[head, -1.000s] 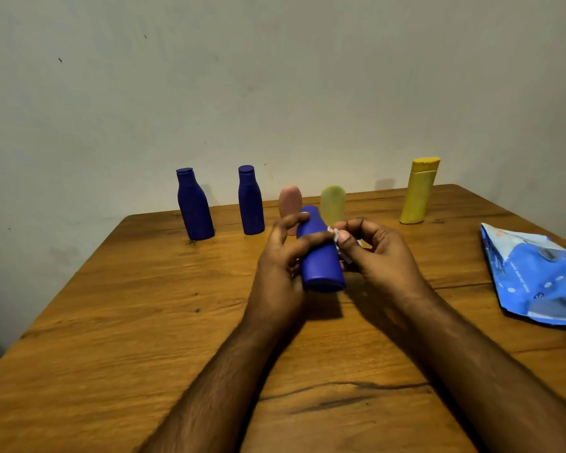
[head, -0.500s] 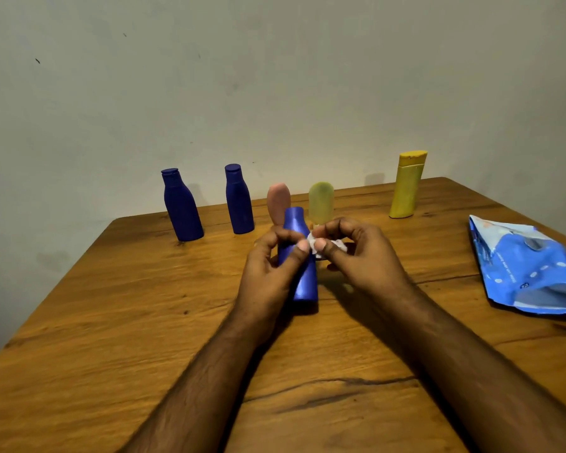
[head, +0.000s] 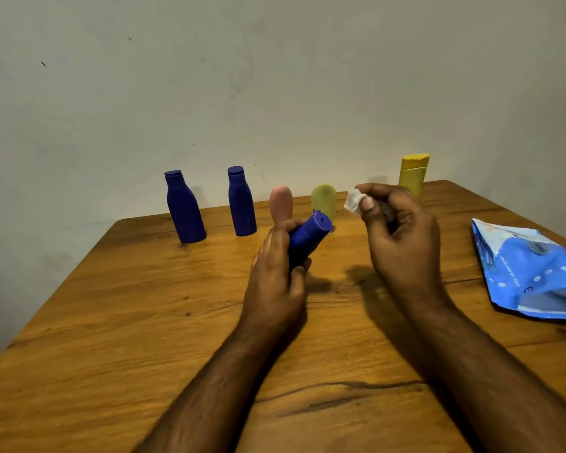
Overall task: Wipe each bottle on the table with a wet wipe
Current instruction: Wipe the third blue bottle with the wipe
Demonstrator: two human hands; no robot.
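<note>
Head view is showing, left to right, two blue bottles point(head: 185, 209) point(head: 241, 202) standing at the back of the tabletop point(head: 111, 322), then pink point(head: 280, 204) and green point(head: 323, 199) ones. The left hand point(head: 275, 279) is gripping a tilted blue bottle point(head: 307, 240), cap pointing away. The right hand point(head: 402, 243) is pinching a small wipe point(head: 353, 201), apart from it. A yellow bottle point(head: 413, 174) and wipe pack point(head: 533, 273) are sitting right. The bunched wipe risks missing patches; the tilted bottle could slip.

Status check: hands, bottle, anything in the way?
Left hand grips blue bottle, tilted, off table. Right hand pinches wet wipe, clear of bottle. Nothing between them.
</note>
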